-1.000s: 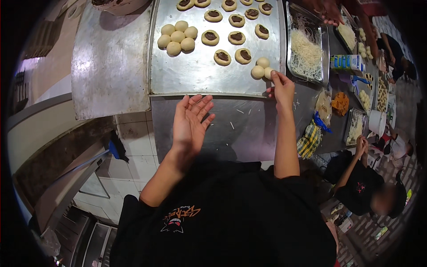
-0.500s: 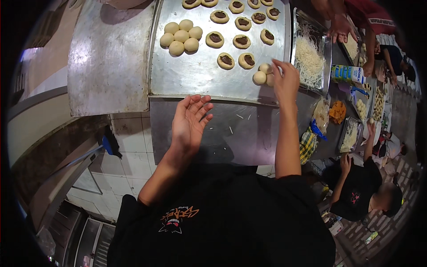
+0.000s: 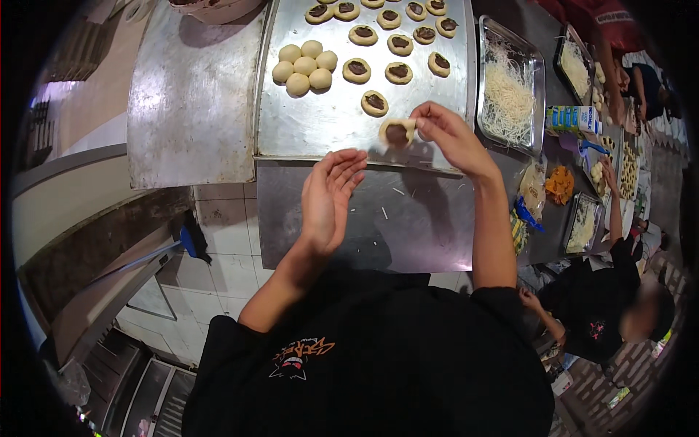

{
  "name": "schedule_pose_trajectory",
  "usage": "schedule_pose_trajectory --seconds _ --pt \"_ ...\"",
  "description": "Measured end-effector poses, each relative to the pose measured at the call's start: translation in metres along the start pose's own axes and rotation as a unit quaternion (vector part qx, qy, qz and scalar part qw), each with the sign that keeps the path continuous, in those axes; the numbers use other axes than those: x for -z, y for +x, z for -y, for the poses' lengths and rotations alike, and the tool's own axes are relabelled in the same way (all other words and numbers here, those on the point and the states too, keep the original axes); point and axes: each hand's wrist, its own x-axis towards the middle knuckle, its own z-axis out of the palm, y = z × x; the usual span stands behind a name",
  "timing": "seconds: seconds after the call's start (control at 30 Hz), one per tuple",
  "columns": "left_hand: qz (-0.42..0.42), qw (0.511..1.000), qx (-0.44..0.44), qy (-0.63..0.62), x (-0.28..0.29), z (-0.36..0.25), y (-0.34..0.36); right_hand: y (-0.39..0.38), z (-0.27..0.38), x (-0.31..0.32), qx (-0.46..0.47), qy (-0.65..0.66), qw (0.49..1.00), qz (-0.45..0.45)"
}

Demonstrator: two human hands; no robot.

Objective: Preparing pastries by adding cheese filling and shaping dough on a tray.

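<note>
My right hand [image 3: 450, 138] pinches the edge of a round dough piece [image 3: 388, 132] with dark brown filling in its middle, lifted just above the near edge of the metal tray [image 3: 320, 135]. To its left my left hand [image 3: 331, 191] is open and empty, palm turned inward and fingers loosely curled. Farther back on the tray lie several flattened dough rounds [image 3: 373, 103] topped with the same filling. Toward the tray's left sits a cluster of smooth dough balls [image 3: 306, 68]. The small dough balls seen earlier near the right hand are hidden now.
Right of the tray stands a metal pan [image 3: 540, 109] of pale shreds. Beyond it are a blue and white carton [image 3: 573, 119], an orange crumpled bag [image 3: 559, 184] and another pan [image 3: 582, 224]. A co-worker [image 3: 593, 306] is at the right. A pinkish bowl [image 3: 218, 9] stands far left.
My right hand has left the small dough balls and picked up the nearest filled dough round, bringing it toward me. My left hand has risen slightly toward it. The whole view has shifted a little.
</note>
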Motion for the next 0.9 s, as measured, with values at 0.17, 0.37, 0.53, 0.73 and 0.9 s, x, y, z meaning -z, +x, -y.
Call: schedule_pose_trajectory --seconds 0.17,0.37,0.53,0.73,0.9 --pt "0.088 0.986 0.124 -0.066 -0.028 0.012 0.002 -0.050 0.017 -0.028 0.004 0.230 0.970 0.080" --pt "0.007 0.985 0.168 -0.046 -0.027 0.059 -0.003 -0.071 -0.019 0.040 0.044 -0.156 0.972 -0.170" --pt "-0.023 0.960 0.266 -0.088 -0.045 0.071 -0.004 -0.073 -0.099 0.160 -0.078 -0.368 0.835 -0.401" --pt "-0.038 0.969 0.226 -0.090 -0.059 0.087 0.002 -0.042 -0.109 0.177 -0.198 -0.487 0.782 -0.334" --pt "-0.041 0.980 0.179 -0.075 -0.076 0.098 0.011 -0.036 -0.134 0.180 -0.165 -0.497 0.792 -0.313"
